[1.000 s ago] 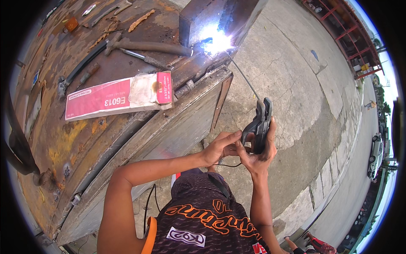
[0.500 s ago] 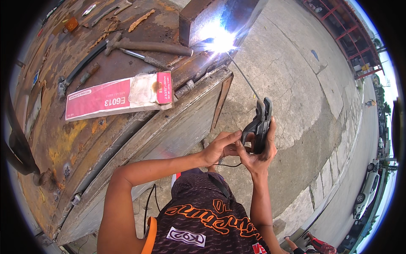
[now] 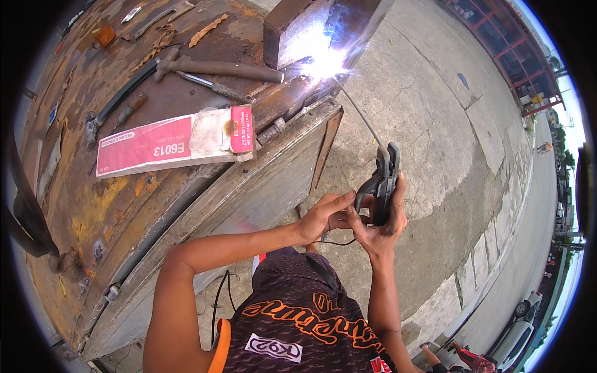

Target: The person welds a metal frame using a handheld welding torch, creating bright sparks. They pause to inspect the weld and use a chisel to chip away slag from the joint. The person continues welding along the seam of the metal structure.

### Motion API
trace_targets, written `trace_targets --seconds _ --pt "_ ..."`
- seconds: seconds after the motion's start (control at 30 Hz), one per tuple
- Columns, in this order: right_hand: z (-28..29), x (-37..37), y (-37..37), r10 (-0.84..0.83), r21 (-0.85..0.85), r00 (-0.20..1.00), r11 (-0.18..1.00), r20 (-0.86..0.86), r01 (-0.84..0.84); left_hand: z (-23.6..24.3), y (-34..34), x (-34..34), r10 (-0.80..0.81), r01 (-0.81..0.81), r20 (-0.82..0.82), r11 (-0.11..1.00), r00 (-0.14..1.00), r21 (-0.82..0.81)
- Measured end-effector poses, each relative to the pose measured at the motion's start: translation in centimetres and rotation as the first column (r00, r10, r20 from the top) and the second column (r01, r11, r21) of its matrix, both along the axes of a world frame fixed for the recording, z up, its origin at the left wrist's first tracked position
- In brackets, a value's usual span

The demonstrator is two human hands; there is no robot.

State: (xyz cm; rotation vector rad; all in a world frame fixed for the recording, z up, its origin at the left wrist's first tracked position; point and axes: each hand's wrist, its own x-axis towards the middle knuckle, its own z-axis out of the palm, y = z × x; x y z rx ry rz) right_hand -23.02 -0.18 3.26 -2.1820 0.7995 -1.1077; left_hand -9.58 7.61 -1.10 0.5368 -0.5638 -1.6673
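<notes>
A black welding electrode holder point(image 3: 385, 186) is gripped in my right hand point(image 3: 384, 236), its fingers wrapped round the handle. My left hand point(image 3: 326, 217) is closed against the holder's lever side, thumb touching it and fingers meeting my right thumb. From the jaws a thin welding rod point(image 3: 360, 115) slants up and left. Its tip ends in a bright welding arc point(image 3: 324, 61) at the foot of a rusty steel beam point(image 3: 273, 40), near the edge of the steel table point(image 3: 236, 46). Glare hides the joint itself.
On the table lie a red and white electrode box point(image 3: 149, 146), a hammer point(image 3: 224, 69), a chisel-like metal tool point(image 3: 214, 87) and a black-handled tool point(image 3: 127, 90). A cable point(image 3: 217, 301) hangs by my left side. Pavement point(image 3: 429, 124) spreads right; people's legs point(image 3: 466, 357) show lower right.
Both hands and the holder stay nearly still. The arc's glare has shifted shape slightly. On the street at right, the vehicle in view sits lower than before.
</notes>
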Motion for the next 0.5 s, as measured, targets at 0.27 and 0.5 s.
trace_targets --seconds 0.27,0.5 --pt "0.11 0.02 0.02 0.006 -0.009 1.0 1.0 -0.009 -0.006 -0.33 -0.08 0.0 -0.009 0.009 -0.005 1.0 1.0 0.006" --pt "0.02 0.07 -0.09 0.002 -0.008 1.0 1.0 -0.003 -0.002 -0.41 -0.1 0.1 -0.017 0.017 0.0 1.0 1.0 0.008"
